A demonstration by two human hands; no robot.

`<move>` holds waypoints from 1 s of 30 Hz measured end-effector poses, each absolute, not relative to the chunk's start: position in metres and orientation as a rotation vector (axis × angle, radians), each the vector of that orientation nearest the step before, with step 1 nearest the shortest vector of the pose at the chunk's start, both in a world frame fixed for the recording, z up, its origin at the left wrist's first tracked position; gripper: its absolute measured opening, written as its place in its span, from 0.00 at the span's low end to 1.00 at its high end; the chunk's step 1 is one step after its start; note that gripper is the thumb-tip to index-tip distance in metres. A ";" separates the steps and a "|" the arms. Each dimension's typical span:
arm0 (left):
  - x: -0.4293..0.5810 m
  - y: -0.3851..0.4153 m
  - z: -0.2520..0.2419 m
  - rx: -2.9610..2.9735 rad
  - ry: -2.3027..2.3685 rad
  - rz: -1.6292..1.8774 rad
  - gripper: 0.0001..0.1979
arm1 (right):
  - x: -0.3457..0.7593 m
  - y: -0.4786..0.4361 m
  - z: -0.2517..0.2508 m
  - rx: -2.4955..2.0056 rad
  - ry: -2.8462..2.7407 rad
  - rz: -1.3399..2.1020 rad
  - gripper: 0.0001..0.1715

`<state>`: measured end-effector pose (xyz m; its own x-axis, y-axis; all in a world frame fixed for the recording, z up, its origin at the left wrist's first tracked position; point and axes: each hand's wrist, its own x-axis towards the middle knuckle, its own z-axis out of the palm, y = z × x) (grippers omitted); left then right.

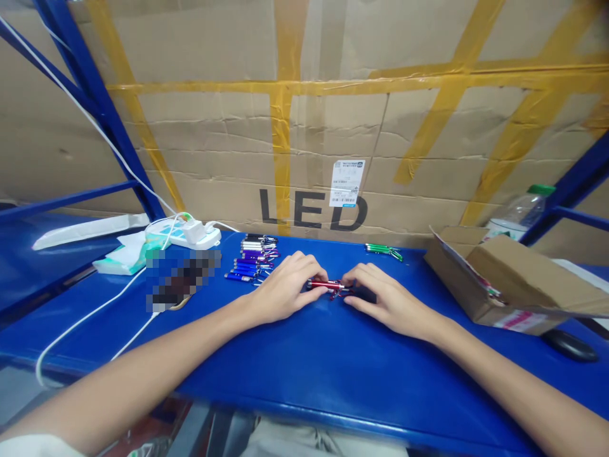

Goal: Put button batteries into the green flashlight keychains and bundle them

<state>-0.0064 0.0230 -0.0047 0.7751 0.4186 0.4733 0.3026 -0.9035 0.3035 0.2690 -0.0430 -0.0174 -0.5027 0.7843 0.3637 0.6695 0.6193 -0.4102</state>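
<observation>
A red metal tube (324, 285) with a clip and small ring parts lies level at the middle of the blue table. My left hand (290, 287) pinches its left end between thumb and fingers. At the right end, my right hand (375, 295) has its thumb and fingertips closed round the clip end. Left of my hands is a column of similar tubes: black (257, 238), white (254, 246), purple (252, 256) and blue (239, 277). Two green tubes (377, 248) lie farther back, right of centre.
An open cardboard box (499, 279) stands at the right, beside a black mouse (569, 344) and a bottle (523, 206). At the left are a power strip (209, 237), tissues (118, 254), cables and a blurred-out object (183, 279). Behind stands a large carton (214, 139).
</observation>
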 end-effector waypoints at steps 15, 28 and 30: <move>-0.007 0.020 -0.004 2.740 0.426 0.854 0.05 | 0.261 -0.046 -0.018 -1.129 -2.216 0.489 0.11; -0.007 0.021 -0.008 2.781 0.591 0.810 0.07 | 0.262 -0.045 -0.017 -1.164 -2.088 0.649 0.18; -0.007 0.022 -0.007 2.814 0.585 0.807 0.09 | 0.264 -0.044 -0.018 -1.167 -2.156 0.593 0.18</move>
<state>-0.0066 0.0218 -0.0072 0.7785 0.4093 0.4758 0.3250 -0.9115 0.2522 0.2637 -0.0441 -0.0180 -0.4262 0.8539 0.2989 0.5811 0.5116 -0.6330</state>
